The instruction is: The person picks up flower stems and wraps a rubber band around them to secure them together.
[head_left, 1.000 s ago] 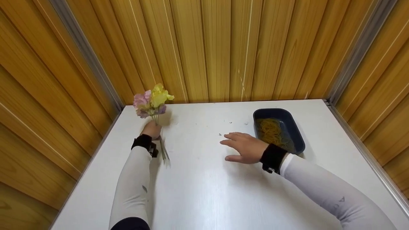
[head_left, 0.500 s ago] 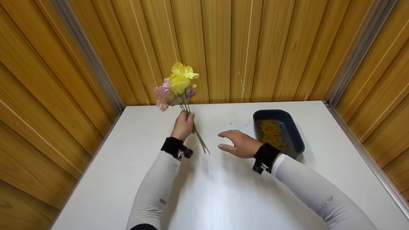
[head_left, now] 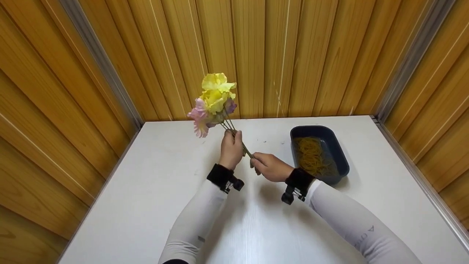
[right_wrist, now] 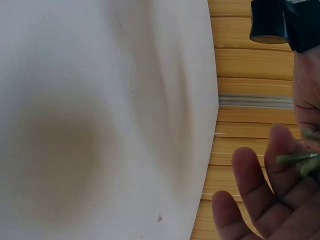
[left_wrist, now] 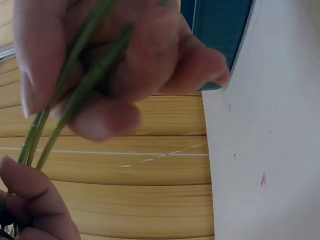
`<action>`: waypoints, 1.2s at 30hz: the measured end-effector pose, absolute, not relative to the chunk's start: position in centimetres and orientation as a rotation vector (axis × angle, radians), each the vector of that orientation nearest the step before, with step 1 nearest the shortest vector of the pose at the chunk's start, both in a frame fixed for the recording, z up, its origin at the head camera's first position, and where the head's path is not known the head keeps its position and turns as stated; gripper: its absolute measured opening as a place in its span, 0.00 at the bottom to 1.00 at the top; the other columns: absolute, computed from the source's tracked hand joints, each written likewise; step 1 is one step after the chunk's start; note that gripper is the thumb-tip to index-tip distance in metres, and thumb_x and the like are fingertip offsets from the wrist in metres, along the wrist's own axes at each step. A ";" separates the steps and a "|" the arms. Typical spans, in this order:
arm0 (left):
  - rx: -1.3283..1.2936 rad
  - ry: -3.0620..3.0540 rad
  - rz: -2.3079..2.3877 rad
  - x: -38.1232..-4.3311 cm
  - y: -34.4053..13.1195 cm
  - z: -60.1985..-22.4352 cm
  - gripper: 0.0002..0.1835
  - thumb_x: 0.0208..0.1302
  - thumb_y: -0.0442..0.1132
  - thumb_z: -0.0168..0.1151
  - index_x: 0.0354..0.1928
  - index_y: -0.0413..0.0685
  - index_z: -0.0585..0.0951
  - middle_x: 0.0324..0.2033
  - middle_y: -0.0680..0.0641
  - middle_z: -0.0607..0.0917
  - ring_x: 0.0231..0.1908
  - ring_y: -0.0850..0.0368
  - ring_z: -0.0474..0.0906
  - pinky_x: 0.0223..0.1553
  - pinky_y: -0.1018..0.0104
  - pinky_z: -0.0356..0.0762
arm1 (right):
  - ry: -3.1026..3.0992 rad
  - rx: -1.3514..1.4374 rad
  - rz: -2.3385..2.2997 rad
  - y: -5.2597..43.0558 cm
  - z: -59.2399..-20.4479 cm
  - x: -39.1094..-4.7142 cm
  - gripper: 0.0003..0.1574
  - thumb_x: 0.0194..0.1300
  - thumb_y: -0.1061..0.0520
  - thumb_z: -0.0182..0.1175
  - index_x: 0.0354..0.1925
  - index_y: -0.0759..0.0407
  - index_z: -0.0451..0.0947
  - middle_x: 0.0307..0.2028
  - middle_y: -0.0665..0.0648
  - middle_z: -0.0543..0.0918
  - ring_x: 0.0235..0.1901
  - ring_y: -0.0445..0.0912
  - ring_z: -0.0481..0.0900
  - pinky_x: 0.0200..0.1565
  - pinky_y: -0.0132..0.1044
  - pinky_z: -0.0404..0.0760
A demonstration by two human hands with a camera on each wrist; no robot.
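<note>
My left hand [head_left: 231, 149] grips a small bunch of flowers by the stems above the table. Its heads are a yellow bloom [head_left: 214, 97], a ruffled pink bloom [head_left: 199, 115] and a small purple one [head_left: 230, 105], all leaning up and left. Lower down, the thumb and forefinger of my right hand [head_left: 272, 167] pinch the stems. In the left wrist view, the green stems [left_wrist: 82, 92] run between both hands. The right wrist view shows the cut stem ends [right_wrist: 291, 158] beside my right hand's other fingers [right_wrist: 250, 172], which stay spread.
A dark blue dish [head_left: 340, 146] stands at the right of the white table [head_left: 165, 146], just behind my right wrist. Inside lies a tangle of thin yellow loops [head_left: 310, 154], like rubber bands. Wood-grained panels [head_left: 253, 55] enclose the table's back and sides.
My left hand has lifted the flowers and carried them right, towards the middle. My right hand, open before, has moved slightly left and taken hold of the lower stems.
</note>
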State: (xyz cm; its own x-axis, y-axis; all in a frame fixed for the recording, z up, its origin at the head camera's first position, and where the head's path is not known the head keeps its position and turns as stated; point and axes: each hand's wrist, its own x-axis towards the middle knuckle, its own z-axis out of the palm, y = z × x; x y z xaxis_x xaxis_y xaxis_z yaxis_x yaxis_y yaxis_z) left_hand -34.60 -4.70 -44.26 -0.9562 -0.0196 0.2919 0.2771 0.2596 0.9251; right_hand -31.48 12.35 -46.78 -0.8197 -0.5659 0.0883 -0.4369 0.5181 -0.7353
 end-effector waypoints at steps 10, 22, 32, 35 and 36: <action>-0.322 -1.918 -2.304 -34.0 -4.5 -43.0 0.11 0.75 0.42 0.48 0.34 0.45 0.70 0.27 0.50 0.76 0.29 0.57 0.77 0.36 0.66 0.79 | 2.623 -0.907 -1.167 13.0 -46.0 -31.3 0.22 0.79 0.50 0.38 0.34 0.60 0.70 0.24 0.51 0.76 0.24 0.42 0.71 0.32 0.34 0.71; -0.273 -1.145 -3.201 -33.8 -5.6 -41.8 0.25 0.74 0.48 0.47 0.14 0.57 0.61 0.10 0.59 0.62 0.11 0.68 0.57 0.15 0.76 0.56 | 2.560 -1.018 -1.142 12.8 -46.0 -29.8 0.20 0.79 0.52 0.39 0.31 0.56 0.69 0.22 0.50 0.75 0.24 0.38 0.70 0.32 0.31 0.70; -0.194 -1.216 -3.152 -33.2 -5.7 -41.8 0.30 0.74 0.47 0.45 0.10 0.58 0.54 0.06 0.60 0.54 0.07 0.67 0.47 0.11 0.74 0.44 | 2.542 -1.028 -1.104 12.6 -46.4 -29.2 0.18 0.78 0.49 0.42 0.34 0.56 0.72 0.24 0.49 0.77 0.23 0.36 0.69 0.28 0.29 0.70; -0.200 -1.252 -3.111 -33.1 -5.8 -41.7 0.30 0.74 0.47 0.44 0.10 0.58 0.53 0.08 0.59 0.51 0.07 0.68 0.47 0.12 0.74 0.43 | 2.547 -1.041 -1.069 12.9 -46.3 -29.3 0.15 0.76 0.47 0.46 0.38 0.53 0.74 0.27 0.49 0.78 0.25 0.37 0.71 0.30 0.30 0.71; -0.198 -1.257 -3.100 -33.0 -5.8 -41.8 0.29 0.74 0.46 0.44 0.10 0.58 0.53 0.08 0.59 0.51 0.08 0.67 0.47 0.12 0.73 0.42 | 2.557 -1.040 -1.050 13.1 -46.1 -29.4 0.13 0.75 0.46 0.48 0.39 0.50 0.74 0.28 0.48 0.79 0.26 0.37 0.72 0.31 0.30 0.72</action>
State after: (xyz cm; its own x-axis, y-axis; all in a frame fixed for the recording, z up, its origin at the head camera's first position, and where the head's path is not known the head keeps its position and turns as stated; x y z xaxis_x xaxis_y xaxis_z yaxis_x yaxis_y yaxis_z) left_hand -33.03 -5.82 -41.76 -0.9712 0.2362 0.0299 -0.1487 -0.6997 0.6988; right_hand -29.38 13.14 -46.13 -0.7368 -0.6706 0.0863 -0.5377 0.5038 -0.6761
